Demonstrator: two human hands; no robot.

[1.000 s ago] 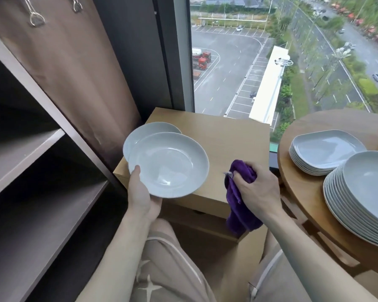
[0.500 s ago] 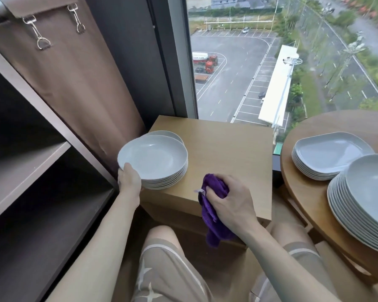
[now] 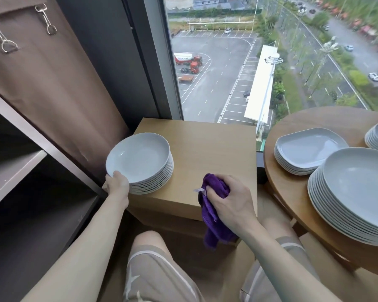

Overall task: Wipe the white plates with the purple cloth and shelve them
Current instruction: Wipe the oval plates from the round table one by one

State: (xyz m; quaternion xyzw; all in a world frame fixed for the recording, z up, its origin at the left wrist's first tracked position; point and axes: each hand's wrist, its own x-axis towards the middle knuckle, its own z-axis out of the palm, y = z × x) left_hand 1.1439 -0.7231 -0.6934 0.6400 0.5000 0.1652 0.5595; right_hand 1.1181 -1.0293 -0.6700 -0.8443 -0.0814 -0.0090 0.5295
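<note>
Left hand (image 3: 117,184) grips plate stack (image 3: 140,162) (right hand (image 3: 229,201): cloth (image 3: 214,216))

A brown curtain (image 3: 42,88) hangs from metal clips (image 3: 6,37) beside a window (image 3: 260,57) overlooking a car park with red trucks (image 3: 189,63). A dark shelf unit (image 3: 15,171) stands left.
</note>
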